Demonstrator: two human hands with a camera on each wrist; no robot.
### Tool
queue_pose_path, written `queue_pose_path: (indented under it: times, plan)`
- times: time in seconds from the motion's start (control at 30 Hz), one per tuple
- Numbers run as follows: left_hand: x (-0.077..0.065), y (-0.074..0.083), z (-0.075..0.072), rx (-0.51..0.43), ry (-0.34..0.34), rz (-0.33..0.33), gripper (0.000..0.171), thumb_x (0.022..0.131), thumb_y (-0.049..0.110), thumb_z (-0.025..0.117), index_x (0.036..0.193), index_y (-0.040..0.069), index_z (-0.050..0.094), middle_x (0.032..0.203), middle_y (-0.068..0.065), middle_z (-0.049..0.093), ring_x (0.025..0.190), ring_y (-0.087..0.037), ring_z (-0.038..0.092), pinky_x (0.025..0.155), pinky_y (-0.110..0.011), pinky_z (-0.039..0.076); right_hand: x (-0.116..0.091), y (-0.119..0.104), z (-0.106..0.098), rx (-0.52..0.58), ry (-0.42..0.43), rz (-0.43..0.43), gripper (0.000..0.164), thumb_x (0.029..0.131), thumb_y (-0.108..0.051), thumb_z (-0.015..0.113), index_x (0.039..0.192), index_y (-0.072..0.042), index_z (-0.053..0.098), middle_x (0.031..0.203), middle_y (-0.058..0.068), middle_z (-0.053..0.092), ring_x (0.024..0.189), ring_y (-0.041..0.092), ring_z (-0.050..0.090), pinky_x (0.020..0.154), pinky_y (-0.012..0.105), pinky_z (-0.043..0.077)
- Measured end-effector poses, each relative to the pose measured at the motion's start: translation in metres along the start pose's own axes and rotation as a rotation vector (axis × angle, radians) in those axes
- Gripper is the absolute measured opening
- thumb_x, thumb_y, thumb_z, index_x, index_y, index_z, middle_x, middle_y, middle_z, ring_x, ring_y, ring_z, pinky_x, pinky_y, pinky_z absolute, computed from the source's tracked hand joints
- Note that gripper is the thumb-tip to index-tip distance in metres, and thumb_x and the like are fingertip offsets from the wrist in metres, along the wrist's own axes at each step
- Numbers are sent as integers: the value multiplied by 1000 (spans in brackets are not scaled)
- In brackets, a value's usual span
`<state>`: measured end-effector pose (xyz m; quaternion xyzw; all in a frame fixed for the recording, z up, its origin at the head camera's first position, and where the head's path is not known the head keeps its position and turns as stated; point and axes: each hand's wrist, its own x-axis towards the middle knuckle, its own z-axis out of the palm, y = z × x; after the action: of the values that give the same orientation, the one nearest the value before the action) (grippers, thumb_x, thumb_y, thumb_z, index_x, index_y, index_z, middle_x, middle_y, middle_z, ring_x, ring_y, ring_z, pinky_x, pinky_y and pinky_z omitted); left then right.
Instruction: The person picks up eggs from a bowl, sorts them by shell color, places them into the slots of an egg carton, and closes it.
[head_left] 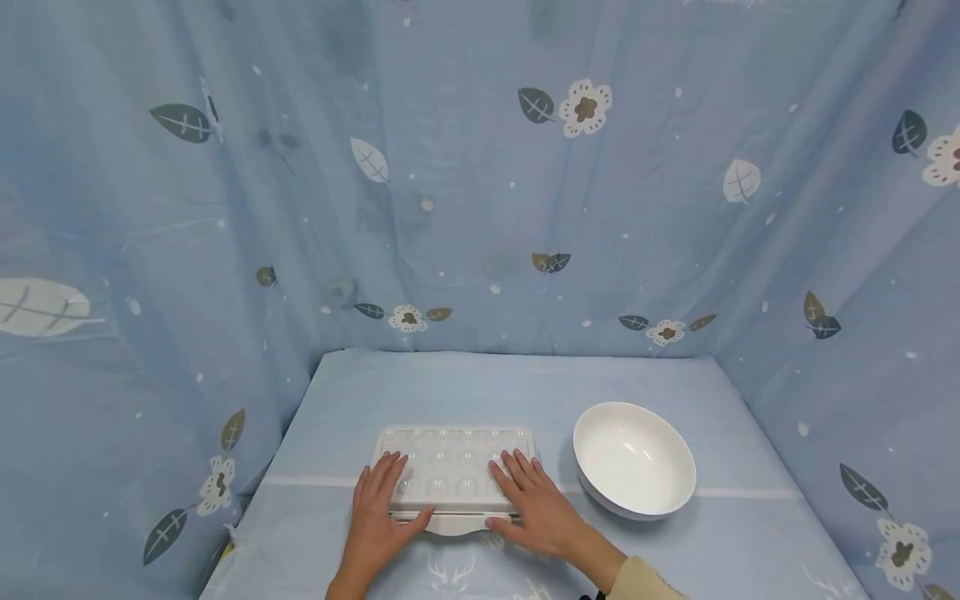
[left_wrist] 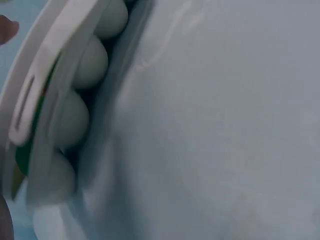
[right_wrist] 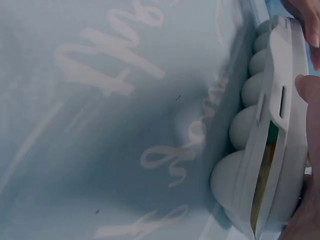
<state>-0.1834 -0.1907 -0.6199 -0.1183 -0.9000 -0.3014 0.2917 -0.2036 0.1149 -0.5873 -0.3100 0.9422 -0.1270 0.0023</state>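
Note:
A white egg box with rows of round bumps on its lid lies at the front middle in the head view. My left hand rests on the lid's left part, fingers straight and spread, thumb at the front edge. On the right part lies my right hand, its fingers stretched over the lid and its thumb near the front latch tab. Rounded cups line the box's underside in the wrist views. Through a thin gap between lid and base, something green and something yellowish show.
To the right of the box stands a large white bowl. A pale blue cloth with white print covers the table. Blue floral curtains hang behind and on both sides.

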Motion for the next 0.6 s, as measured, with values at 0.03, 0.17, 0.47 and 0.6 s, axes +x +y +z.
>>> queue_pose_path:
  times: [0.03, 0.17, 0.47, 0.6]
  plan:
    - [3, 3, 1, 23, -17, 38, 91, 65, 40, 96, 141, 4, 60, 143, -16, 59, 138, -39, 50, 112, -68, 29, 4, -1, 2, -12, -9, -12, 86, 100, -75, 38, 166, -21, 24, 172, 12, 18, 160, 31, 15, 127, 54, 20]
    - [15, 12, 2, 97, -159, 80, 90, 67, 50, 93, 140, 7, 61, 143, -13, 60, 139, -37, 51, 116, -64, 30, 20, -3, 10, -88, -37, -47, 90, 98, -79, 34, 167, -23, 19, 174, 8, 14, 160, 27, 13, 128, 50, 19]
    - [31, 13, 10, 243, -523, 77, 117, 70, 80, 77, 160, 15, 40, 167, -6, 35, 156, -29, 29, 126, -56, 22, 41, -5, 26, -255, 34, -111, 105, 90, -90, 26, 167, -19, 15, 174, 4, 16, 160, 21, 15, 128, 44, 22]
    - [31, 10, 10, 294, -555, 135, 131, 62, 87, 75, 163, 15, 33, 170, -7, 28, 158, -31, 23, 125, -57, 21, 43, -8, 27, -305, 59, -118, 111, 86, -93, 32, 167, -20, 15, 174, 3, 16, 160, 20, 17, 128, 43, 24]
